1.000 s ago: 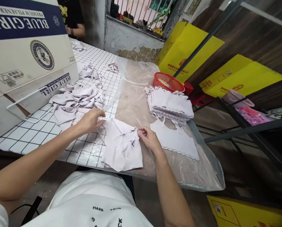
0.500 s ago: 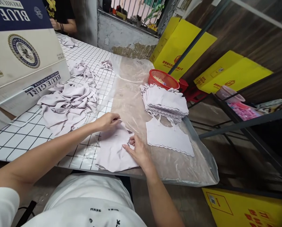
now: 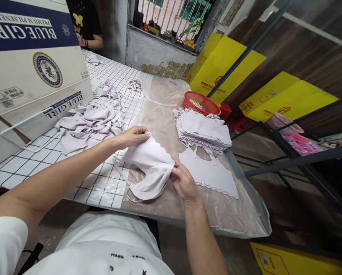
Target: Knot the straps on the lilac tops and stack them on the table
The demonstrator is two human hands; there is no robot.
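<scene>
A pale lilac garment piece (image 3: 150,168) with a scalloped edge is lifted off the table between both hands. My left hand (image 3: 133,136) pinches its upper corner, fingers closed. My right hand (image 3: 183,181) grips its right edge, fingers closed. To the right lies one flat folded piece (image 3: 213,175), and behind it a neat stack of folded pieces (image 3: 204,130). A loose heap of unfolded lilac pieces (image 3: 87,122) lies to the left on the grid-patterned table (image 3: 45,160).
A clear plastic sheet (image 3: 165,110) covers the table's right half. A red basket (image 3: 201,103) stands behind the stack. A big Blue Girl carton (image 3: 30,65) fills the left. Another person (image 3: 86,23) is at the far end. Yellow boxes (image 3: 225,65) and a metal rack (image 3: 302,152) stand to the right.
The garment piece lay flat on the table a second ago; both hands have gathered it and lifted it, the left raising the upper corner.
</scene>
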